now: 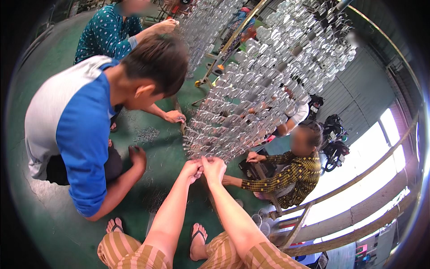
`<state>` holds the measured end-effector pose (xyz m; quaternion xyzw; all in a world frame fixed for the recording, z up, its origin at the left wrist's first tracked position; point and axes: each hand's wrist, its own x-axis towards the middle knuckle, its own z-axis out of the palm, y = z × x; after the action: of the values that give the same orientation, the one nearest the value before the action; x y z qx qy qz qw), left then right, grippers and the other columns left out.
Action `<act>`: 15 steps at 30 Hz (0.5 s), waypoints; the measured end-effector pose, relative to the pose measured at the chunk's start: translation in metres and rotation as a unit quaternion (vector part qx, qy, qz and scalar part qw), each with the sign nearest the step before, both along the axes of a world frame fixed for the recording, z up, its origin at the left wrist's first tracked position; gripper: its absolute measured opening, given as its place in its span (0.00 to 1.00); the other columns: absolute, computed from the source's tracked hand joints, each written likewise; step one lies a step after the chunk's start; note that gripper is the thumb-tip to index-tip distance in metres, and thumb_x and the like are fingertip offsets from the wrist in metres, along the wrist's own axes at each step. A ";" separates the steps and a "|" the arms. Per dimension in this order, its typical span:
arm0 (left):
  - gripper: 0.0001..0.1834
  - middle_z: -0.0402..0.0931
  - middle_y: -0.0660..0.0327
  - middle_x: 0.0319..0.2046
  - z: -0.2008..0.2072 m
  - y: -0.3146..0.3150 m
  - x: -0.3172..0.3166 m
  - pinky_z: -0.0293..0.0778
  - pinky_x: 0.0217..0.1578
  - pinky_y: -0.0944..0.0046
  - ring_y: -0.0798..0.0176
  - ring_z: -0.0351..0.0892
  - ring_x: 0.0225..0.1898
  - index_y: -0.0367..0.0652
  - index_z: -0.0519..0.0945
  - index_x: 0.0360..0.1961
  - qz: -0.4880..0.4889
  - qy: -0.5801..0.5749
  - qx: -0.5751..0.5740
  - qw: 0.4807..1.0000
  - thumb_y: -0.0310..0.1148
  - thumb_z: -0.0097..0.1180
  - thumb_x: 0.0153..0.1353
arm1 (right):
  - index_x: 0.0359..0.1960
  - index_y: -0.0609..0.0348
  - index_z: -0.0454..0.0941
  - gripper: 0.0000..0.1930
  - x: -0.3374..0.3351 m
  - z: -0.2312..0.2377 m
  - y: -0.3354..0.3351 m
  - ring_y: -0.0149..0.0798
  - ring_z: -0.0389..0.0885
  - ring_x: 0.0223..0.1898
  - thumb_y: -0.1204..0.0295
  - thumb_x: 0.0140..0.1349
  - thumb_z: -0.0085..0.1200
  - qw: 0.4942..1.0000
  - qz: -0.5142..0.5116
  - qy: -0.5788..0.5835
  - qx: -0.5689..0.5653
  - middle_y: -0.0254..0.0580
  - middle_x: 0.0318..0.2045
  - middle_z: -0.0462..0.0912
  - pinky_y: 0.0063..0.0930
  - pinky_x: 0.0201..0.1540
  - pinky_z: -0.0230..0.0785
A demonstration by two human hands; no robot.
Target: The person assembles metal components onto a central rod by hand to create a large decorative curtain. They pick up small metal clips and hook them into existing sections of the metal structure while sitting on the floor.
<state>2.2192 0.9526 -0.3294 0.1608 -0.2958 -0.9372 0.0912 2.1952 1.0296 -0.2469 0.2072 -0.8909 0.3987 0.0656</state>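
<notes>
Many small shiny silvery metal pieces (251, 94) hang in dense rows from a tall frame. At their lower edge my left hand (192, 171) and my right hand (214, 169) meet, thumbs and fingers pinched together. Whatever they pinch is too small and too covered by the fingers to make out. The lowest metal pieces lie just beyond my fingertips; I cannot tell whether I touch them. Both my forearms reach up from the lower edge.
Close on the left a person in a blue and grey top (85, 130) crouches, one hand by the rack. A person in a yellow-black patterned top (286, 179) sits at right. Small metal bits (145, 134) lie on the green floor. Clear cups (263, 224) stand near a wooden bar (354, 240).
</notes>
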 end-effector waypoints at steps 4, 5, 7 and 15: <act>0.06 0.66 0.69 0.13 0.000 0.008 0.004 0.49 0.08 0.76 0.78 0.56 0.08 0.42 0.73 0.26 -0.008 -0.008 0.009 1.000 0.31 0.53 0.58 | 0.23 0.65 0.81 0.17 0.013 0.015 0.008 0.40 0.82 0.22 0.60 0.48 0.59 1.000 -0.001 -0.006 0.022 0.47 0.17 0.80 0.29 0.31 0.73; 0.06 0.66 0.69 0.13 0.000 0.010 0.004 0.49 0.08 0.76 0.78 0.57 0.09 0.42 0.73 0.26 0.010 -0.011 -0.020 1.000 0.31 0.54 0.57 | 0.23 0.65 0.81 0.17 0.008 0.010 0.009 0.41 0.82 0.23 0.59 0.47 0.59 1.000 -0.002 0.001 0.026 0.46 0.17 0.80 0.30 0.32 0.73; 0.06 0.67 0.69 0.13 -0.003 0.012 0.005 0.49 0.09 0.76 0.78 0.57 0.09 0.42 0.73 0.27 0.028 -0.017 -0.050 0.998 0.32 0.55 0.57 | 0.22 0.65 0.80 0.17 0.005 0.006 0.009 0.43 0.81 0.24 0.59 0.47 0.59 0.999 -0.008 0.011 0.036 0.48 0.17 0.80 0.32 0.33 0.73; 0.04 0.67 0.68 0.14 -0.004 0.006 0.013 0.56 0.12 0.73 0.74 0.63 0.13 0.37 0.77 0.30 0.186 0.015 -0.187 0.964 0.26 0.53 0.54 | 0.21 0.66 0.77 0.11 -0.012 -0.012 -0.004 0.52 0.80 0.28 0.68 0.46 0.53 0.985 0.003 0.164 0.059 0.56 0.21 0.78 0.41 0.33 0.70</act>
<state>2.2324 0.9582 -0.3331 0.1787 -0.4296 -0.8340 0.2965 2.1835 1.0256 -0.2591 0.2756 -0.8896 0.3062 0.1974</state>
